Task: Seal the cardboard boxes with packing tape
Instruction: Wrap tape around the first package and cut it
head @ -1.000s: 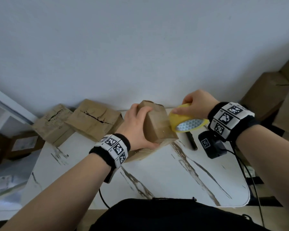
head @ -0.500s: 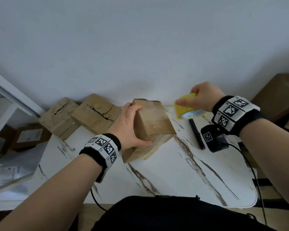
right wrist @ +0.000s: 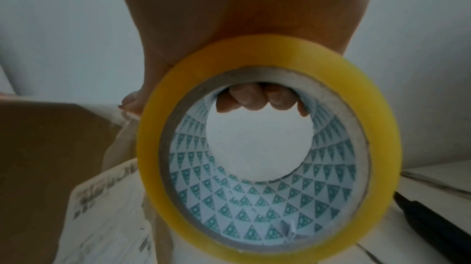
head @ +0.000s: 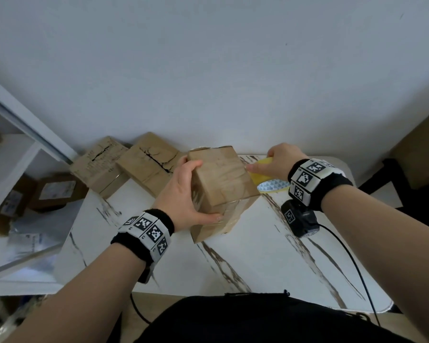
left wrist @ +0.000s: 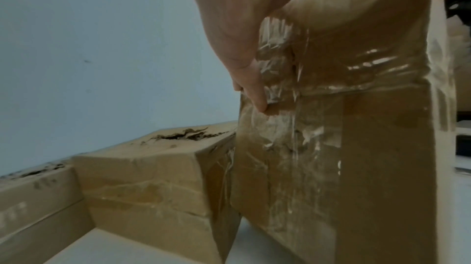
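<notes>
A small brown cardboard box (head: 221,179) stands on end on the white marble table (head: 258,256), tilted toward me. My left hand (head: 183,194) grips its left side, thumb on the near face, fingers round the far edge. Shiny clear tape shows on the box (left wrist: 344,147) under my left hand's fingertips (left wrist: 257,101). My right hand (head: 280,162) holds a yellow tape roll (head: 265,178) against the box's right edge. In the right wrist view my fingers (right wrist: 254,97) curl through the core of the tape roll (right wrist: 267,147), beside the box (right wrist: 51,157).
Two torn cardboard boxes (head: 146,164) (head: 99,164) lie at the table's back left against the wall. A black marker (right wrist: 433,224) lies right of the roll. More boxes sit on the floor at left (head: 52,191) and a brown box at far right (head: 419,154).
My right hand has brought the tape roll back down against the box's right edge after lifting it away. My left hand has kept its grip while the box tilted slightly.
</notes>
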### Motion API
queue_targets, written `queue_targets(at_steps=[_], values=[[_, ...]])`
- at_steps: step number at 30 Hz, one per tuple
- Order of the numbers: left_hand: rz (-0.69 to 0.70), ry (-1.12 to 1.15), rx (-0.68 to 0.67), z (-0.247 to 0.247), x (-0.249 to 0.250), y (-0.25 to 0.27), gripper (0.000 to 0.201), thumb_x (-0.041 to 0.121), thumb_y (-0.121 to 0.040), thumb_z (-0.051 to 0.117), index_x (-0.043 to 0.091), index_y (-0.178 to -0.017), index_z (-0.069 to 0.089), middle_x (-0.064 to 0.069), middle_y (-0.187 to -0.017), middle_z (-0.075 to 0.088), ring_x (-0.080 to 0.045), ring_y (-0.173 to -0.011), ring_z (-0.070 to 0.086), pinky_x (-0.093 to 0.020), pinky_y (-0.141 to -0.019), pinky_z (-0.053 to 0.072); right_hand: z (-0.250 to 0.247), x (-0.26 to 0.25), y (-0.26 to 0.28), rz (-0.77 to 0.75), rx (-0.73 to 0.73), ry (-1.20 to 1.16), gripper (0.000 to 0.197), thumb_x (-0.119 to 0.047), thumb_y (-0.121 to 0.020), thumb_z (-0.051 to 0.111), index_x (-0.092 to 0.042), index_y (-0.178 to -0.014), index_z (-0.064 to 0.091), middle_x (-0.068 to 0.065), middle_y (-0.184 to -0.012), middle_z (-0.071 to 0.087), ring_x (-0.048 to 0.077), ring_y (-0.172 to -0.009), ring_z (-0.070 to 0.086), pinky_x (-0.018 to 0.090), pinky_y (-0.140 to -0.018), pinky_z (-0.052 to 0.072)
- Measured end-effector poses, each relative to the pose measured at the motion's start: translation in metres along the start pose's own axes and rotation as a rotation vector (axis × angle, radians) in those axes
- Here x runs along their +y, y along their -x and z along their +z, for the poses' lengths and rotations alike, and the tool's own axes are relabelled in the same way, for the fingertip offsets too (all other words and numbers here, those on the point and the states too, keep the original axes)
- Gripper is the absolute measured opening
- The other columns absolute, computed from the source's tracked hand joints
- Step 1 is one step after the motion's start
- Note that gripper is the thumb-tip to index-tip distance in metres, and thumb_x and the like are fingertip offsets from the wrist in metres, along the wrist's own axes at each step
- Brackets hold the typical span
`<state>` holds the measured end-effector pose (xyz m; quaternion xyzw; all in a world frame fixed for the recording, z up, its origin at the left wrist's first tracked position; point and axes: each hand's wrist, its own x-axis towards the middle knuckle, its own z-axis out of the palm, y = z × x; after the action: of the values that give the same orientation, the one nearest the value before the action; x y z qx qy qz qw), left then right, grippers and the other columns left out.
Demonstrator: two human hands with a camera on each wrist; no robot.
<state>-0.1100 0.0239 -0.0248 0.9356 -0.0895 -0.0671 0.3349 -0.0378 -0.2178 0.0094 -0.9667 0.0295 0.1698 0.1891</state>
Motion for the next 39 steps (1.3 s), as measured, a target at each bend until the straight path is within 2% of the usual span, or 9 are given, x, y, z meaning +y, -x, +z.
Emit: queue_targets(at_steps=[4, 9, 13, 16, 22, 27, 29, 35, 39], values=[[-0.045, -0.081, -0.053, -0.009, -0.002, 0.013, 0.120, 0.063, -0.045, 0.081, 0.039, -0.138, 0.008, -0.003, -0.156, 0.005, -0.020, -0.143, 0.018, -0.039, -0.115, 0.027, 0.004, -0.013, 0.003, -0.055, -0.017, 0.024, 0.074, -0.066, -0.075, 0.059, -0.007, -0.119, 0.058, 0.007, -0.115, 0.061, 0.025, -0.108, 0.056, 0.030, -0.082, 0.043], [-0.124, -0.347, -0.076, -0.020, 0.030, 0.014, 0.129, 0.063, -0.051, 0.080, 0.023, -0.147, 0.003, -0.006, -0.154, -0.026, -0.029, -0.144, -0.015, -0.046, -0.117, 0.007, 0.007, -0.021, 0.010, -0.073, -0.027, 0.025, 0.073, -0.064, -0.078, 0.058, -0.004, -0.120, 0.058, 0.009, -0.120, 0.060, 0.026, -0.112, 0.054, 0.033, -0.089, 0.043], [-0.138, -0.572, -0.187, -0.008, 0.063, -0.002, 0.133, 0.072, -0.055, 0.071, 0.030, -0.146, -0.016, -0.005, -0.153, -0.031, -0.038, -0.140, -0.026, -0.069, -0.107, 0.018, 0.011, -0.031, 0.020, -0.141, -0.016, 0.053, 0.072, -0.068, -0.074, 0.060, -0.010, -0.117, 0.059, 0.005, -0.108, 0.060, 0.024, -0.108, 0.056, 0.030, -0.078, 0.043], [-0.236, -0.626, -0.274, -0.002, 0.070, -0.009, 0.138, 0.071, -0.052, 0.074, 0.032, -0.145, -0.020, -0.003, -0.155, -0.026, -0.040, -0.140, -0.025, -0.075, -0.100, 0.021, 0.014, -0.034, 0.027, -0.170, 0.009, 0.086, 0.078, -0.071, -0.071, 0.059, -0.013, -0.123, 0.056, 0.003, -0.117, 0.061, 0.023, -0.108, 0.057, 0.033, -0.084, 0.047], [-0.127, -0.603, -0.213, 0.002, 0.070, -0.008, 0.126, 0.070, -0.044, 0.075, 0.043, -0.139, -0.003, 0.005, -0.152, 0.003, -0.035, -0.142, -0.001, -0.062, -0.097, 0.039, 0.006, -0.013, 0.036, -0.176, 0.011, -0.001, 0.058, -0.071, -0.068, 0.062, -0.021, -0.096, 0.056, -0.003, -0.086, 0.053, 0.018, -0.085, 0.052, 0.028, -0.071, 0.043], [-0.027, -0.461, -0.104, 0.005, 0.079, -0.007, 0.109, 0.068, -0.042, 0.074, 0.048, -0.133, 0.017, 0.002, -0.145, 0.008, -0.029, -0.134, 0.009, -0.053, -0.097, 0.042, -0.004, 0.027, 0.033, -0.189, 0.066, -0.487, 0.040, -0.053, -0.075, 0.069, -0.014, -0.078, 0.060, -0.003, -0.073, 0.056, 0.016, -0.075, 0.054, 0.027, -0.065, 0.041], [-0.002, -0.423, -0.076, 0.011, 0.079, -0.007, 0.105, 0.066, -0.043, 0.076, 0.049, -0.132, 0.023, 0.003, -0.146, 0.008, -0.029, -0.135, 0.009, -0.052, -0.099, 0.042, -0.008, 0.040, 0.035, -0.189, 0.039, -0.646, 0.040, -0.050, -0.075, 0.071, -0.011, -0.077, 0.061, -0.001, -0.074, 0.056, 0.015, -0.073, 0.054, 0.027, -0.065, 0.041], [0.014, -0.339, -0.065, 0.005, 0.069, -0.009, 0.099, 0.056, -0.046, 0.085, 0.043, -0.129, 0.034, 0.001, -0.147, 0.012, -0.025, -0.136, 0.010, -0.045, -0.107, 0.032, 0.005, 0.051, 0.032, -0.193, -0.209, -0.836, 0.053, -0.048, -0.042, 0.078, -0.019, -0.082, 0.061, 0.000, -0.080, 0.062, 0.020, -0.081, 0.061, 0.030, -0.073, 0.047], [-0.004, -0.292, -0.075, -0.002, 0.056, -0.007, 0.098, 0.059, -0.042, 0.082, 0.045, -0.126, 0.034, 0.002, -0.147, 0.013, -0.026, -0.137, 0.012, -0.045, -0.109, 0.031, -0.004, 0.035, 0.032, -0.230, -0.127, -0.709, 0.050, -0.045, -0.061, 0.083, -0.004, -0.082, 0.064, 0.003, -0.071, 0.059, 0.020, -0.072, 0.059, 0.028, -0.066, 0.046]])
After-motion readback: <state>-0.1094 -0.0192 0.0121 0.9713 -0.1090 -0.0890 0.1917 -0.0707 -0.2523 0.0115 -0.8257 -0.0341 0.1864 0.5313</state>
